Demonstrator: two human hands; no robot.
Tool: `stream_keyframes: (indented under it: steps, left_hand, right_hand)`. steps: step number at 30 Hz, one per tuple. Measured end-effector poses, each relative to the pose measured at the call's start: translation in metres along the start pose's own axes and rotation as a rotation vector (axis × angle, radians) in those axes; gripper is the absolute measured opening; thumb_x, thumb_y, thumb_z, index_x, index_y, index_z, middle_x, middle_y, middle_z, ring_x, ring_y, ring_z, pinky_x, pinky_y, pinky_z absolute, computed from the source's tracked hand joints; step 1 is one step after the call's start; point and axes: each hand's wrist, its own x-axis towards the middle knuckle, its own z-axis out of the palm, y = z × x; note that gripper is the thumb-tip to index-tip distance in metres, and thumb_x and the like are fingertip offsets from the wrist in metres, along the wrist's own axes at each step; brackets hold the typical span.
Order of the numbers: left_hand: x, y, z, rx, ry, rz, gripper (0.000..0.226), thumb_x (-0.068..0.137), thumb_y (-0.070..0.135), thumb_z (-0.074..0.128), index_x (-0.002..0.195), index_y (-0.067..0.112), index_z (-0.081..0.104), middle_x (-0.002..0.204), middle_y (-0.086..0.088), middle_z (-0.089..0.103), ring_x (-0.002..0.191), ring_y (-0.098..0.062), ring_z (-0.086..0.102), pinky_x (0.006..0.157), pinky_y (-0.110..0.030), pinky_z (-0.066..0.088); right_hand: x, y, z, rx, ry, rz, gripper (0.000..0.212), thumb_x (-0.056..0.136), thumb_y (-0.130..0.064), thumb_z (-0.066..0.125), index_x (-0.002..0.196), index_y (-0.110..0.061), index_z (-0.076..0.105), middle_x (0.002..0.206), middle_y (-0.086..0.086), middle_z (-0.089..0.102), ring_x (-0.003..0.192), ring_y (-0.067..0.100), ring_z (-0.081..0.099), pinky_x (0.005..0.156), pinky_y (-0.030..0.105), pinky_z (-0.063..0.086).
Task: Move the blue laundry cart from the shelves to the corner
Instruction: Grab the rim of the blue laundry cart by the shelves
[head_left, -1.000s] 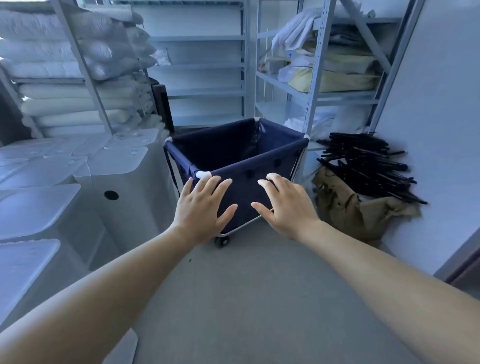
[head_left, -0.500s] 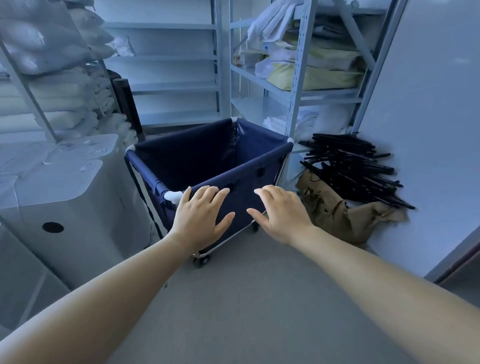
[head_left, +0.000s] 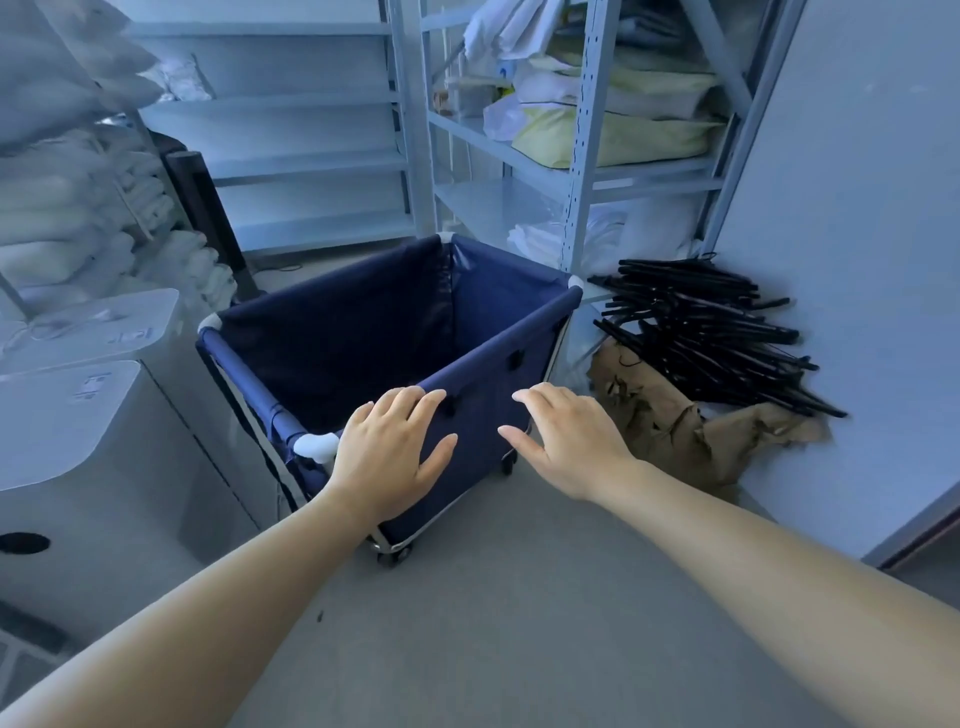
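The blue laundry cart (head_left: 358, 332) is a navy fabric bin on a metal frame with small wheels and white corner caps. It stands empty on the grey floor, close in front of the metal shelves (head_left: 582, 171). My left hand (head_left: 387, 454) is spread flat over the cart's near side, fingertips at the top rail beside the near white corner cap. My right hand (head_left: 563, 439) hovers open just right of it, in front of the same side, fingers apart and holding nothing.
White lidded bins (head_left: 78, 415) stand close on the left. Stacked white pillows (head_left: 67, 208) fill the left racks. A pile of black hangers (head_left: 706, 327) lies on crumpled brown paper (head_left: 670, 431) against the right wall (head_left: 857, 208).
The view has moved in and turned left, so the cart looks larger and nearer. Both hands stay outstretched and have come closer to the cart's near rail; the left fingertips now reach it.
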Motion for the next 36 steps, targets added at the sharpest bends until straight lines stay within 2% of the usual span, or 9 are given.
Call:
stream_keyframes:
  steps: [6, 13, 19, 25, 36]
  left_hand:
    - [0.059, -0.010, 0.026, 0.010, -0.014, 0.022, 0.064, 0.086, 0.055, 0.023, 0.131, 0.018, 0.049, 0.123, 0.003, 0.058, 0.117, -0.019, 0.053, 0.089, -0.036, 0.046]
    - [0.176, -0.001, 0.076, 0.003, -0.052, 0.004, 0.067, 0.085, 0.056, 0.019, 0.135, 0.020, 0.045, 0.122, 0.004, 0.060, 0.115, -0.019, 0.055, 0.090, -0.036, 0.045]
    - [0.276, 0.030, 0.135, -0.073, -0.047, 0.008, 0.051, 0.093, 0.048, 0.039, 0.135, 0.018, 0.043, 0.125, 0.002, 0.057, 0.107, -0.023, 0.059, 0.083, -0.037, 0.047]
    - [0.340, 0.041, 0.178, -0.050, -0.101, 0.016, 0.052, 0.092, 0.050, 0.037, 0.136, 0.022, 0.040, 0.128, 0.005, 0.054, 0.099, -0.021, 0.061, 0.079, -0.035, 0.047]
    - [0.482, 0.006, 0.273, -0.047, -0.150, 0.014, 0.056, 0.092, 0.051, 0.036, 0.139, 0.020, 0.036, 0.128, 0.003, 0.055, 0.096, -0.021, 0.062, 0.077, -0.034, 0.047]
  right_hand:
    - [0.054, 0.035, 0.016, 0.061, -0.006, -0.013, 0.052, 0.094, -0.051, 0.037, 0.126, -0.012, 0.049, 0.124, 0.002, 0.056, 0.109, 0.022, 0.054, 0.086, 0.039, 0.044]
    - [0.133, 0.125, 0.028, 0.064, -0.034, 0.003, 0.053, 0.094, -0.053, 0.034, 0.128, -0.014, 0.046, 0.128, -0.002, 0.048, 0.104, 0.020, 0.056, 0.075, 0.032, 0.040]
    - [0.192, 0.215, 0.027, 0.018, -0.049, 0.049, 0.052, 0.095, -0.053, 0.033, 0.128, -0.015, 0.047, 0.128, -0.001, 0.050, 0.105, 0.020, 0.056, 0.085, 0.038, 0.043]
    - [0.240, 0.277, 0.040, 0.010, -0.096, 0.086, 0.051, 0.095, -0.052, 0.033, 0.127, -0.016, 0.046, 0.129, 0.000, 0.048, 0.112, 0.022, 0.053, 0.089, 0.041, 0.042]
    - [0.367, 0.361, 0.098, 0.041, -0.187, 0.080, 0.045, 0.095, -0.052, 0.033, 0.122, -0.019, 0.049, 0.126, -0.003, 0.047, 0.113, 0.020, 0.050, 0.097, 0.045, 0.034]
